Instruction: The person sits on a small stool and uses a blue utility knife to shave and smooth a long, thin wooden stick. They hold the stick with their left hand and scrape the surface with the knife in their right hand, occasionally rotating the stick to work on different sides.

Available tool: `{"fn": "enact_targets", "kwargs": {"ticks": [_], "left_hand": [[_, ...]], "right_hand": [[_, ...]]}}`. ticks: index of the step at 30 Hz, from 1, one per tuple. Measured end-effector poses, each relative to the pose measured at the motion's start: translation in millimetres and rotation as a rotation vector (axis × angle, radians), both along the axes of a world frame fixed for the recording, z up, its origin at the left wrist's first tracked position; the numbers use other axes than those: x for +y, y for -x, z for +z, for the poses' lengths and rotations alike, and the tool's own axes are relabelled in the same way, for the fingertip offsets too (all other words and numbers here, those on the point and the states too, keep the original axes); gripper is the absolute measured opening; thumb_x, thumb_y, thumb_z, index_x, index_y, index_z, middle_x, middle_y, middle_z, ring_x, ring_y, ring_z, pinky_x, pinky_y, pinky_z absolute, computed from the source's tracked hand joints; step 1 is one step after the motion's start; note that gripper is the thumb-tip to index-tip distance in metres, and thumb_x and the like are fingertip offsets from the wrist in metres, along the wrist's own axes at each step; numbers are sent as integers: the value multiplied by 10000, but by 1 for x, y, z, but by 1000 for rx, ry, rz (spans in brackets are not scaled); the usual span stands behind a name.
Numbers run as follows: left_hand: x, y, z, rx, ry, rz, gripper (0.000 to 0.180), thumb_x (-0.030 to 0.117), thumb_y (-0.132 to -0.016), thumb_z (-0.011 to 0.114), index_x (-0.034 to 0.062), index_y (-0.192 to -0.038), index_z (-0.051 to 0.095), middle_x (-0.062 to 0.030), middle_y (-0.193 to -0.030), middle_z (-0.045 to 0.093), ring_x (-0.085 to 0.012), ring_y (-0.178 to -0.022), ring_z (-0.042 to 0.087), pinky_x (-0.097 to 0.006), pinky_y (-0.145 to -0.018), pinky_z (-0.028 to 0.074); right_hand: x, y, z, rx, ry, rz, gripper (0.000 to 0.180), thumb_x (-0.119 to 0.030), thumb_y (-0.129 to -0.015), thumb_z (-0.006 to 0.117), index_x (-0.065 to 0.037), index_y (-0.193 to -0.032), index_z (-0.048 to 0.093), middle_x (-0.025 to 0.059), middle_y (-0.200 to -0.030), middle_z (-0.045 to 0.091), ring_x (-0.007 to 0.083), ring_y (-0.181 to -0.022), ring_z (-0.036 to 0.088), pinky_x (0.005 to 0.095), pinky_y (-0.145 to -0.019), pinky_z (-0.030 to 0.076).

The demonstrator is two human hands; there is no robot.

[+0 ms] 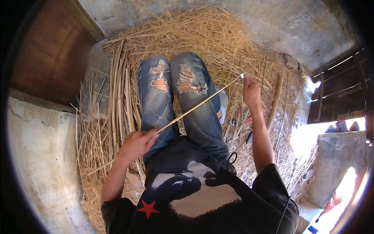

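Observation:
A long, thin, straw-coloured cane strip [194,107] slants across my lap, over the ripped jeans. Its lower end runs into my left hand [136,146], whose fingers are closed round it beside my left thigh. The upper end reaches my right hand [251,92], raised higher and out to the right, pinching it near the fingertips. Something small and white [242,75] shows at the right thumb; what it is I cannot make out. The strip is pulled nearly straight between both hands.
Long pale strips [116,97] lie in a bundle left of my legs. Loose straw [194,29] is heaped against the far wall. A thick stick [275,101] and a dark-handled tool [249,137] lie to the right. Concrete walls [43,144] stand close by.

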State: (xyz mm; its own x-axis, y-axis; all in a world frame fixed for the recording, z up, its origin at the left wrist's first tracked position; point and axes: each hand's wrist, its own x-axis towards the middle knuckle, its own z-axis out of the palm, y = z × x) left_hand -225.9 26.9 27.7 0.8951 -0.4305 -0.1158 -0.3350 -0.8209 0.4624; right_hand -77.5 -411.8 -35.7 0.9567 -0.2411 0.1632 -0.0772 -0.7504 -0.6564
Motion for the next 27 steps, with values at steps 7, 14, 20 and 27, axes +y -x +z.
{"fn": "enact_targets", "kwargs": {"ticks": [7, 14, 20, 27], "left_hand": [[-9, -2, -1, -2, -26, 5, 219, 229, -997, 630, 65, -1137, 666, -206, -805, 685, -429, -712, 653, -504, -640, 515], [-27, -14, -9, -66, 76, -29, 217, 206, -1004, 614, 48, -1146, 662, -207, -832, 693, -422, -749, 661, -494, -672, 523], [-43, -22, -14, -68, 71, -56, 220, 191, -1010, 603, 32, -1150, 659, -198, -849, 701, -417, -772, 665, -504, -690, 522], [-60, -31, -27, -82, 51, -16, 238, 247, -1026, 571, 63, -1157, 648, -200, -840, 706, -423, -770, 680, -525, -698, 535]], "right_hand": [[27, 10, 13, 73, -37, 18, 432, -369, -1085, 479, 4, -1004, 683, 278, -734, 636, 488, -693, 629, 514, -598, 474], [70, 42, -3, -40, -50, 179, 468, -362, -1099, 442, 25, -973, 673, 282, -728, 656, 361, -560, 641, 484, -539, 484], [36, 20, -13, 43, 40, 61, 318, -265, -1071, 486, -26, -1068, 695, 254, -763, 681, 430, -618, 627, 480, -555, 498], [80, 52, -4, -26, 18, 259, 273, -258, -1055, 509, -75, -1100, 706, 276, -829, 677, 455, -738, 670, 527, -612, 519]]}}
